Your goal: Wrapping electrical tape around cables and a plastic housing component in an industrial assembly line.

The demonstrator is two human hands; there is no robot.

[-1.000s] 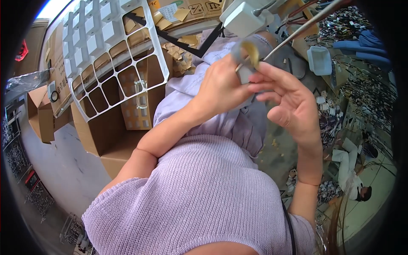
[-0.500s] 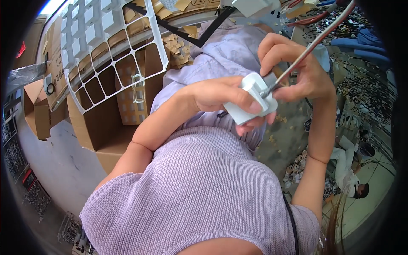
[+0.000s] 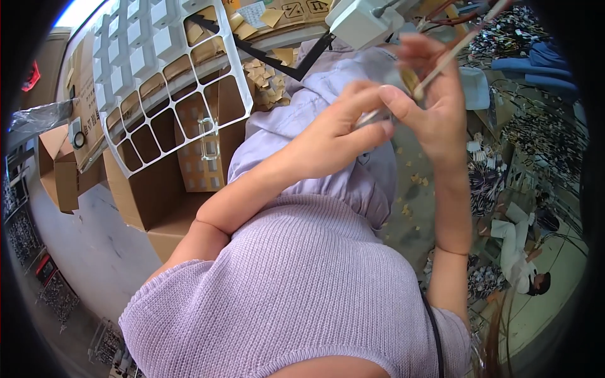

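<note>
My left hand is closed in front of my lap, thumb and fingers pinching a thin pale piece too small to name. Its fingertips meet the thumb of my right hand, whose other fingers are raised and smeared by motion. A pale-and-red cable slants down from the upper right into my right hand, its lower end near the thumb. Something yellowish shows blurred beside that end. Beyond the hands, at the top, lies a white box-shaped adapter with a grey cable.
A white grid tray with white blocks stands at upper left over an open cardboard box. A black angled frame lies near yellow paper scraps. Bundled cables fill the right side; a person sits at lower right.
The white adapter held in my left hand is gone from it. My hands have come together higher up, and the cable's lower end has moved up with my right hand.
</note>
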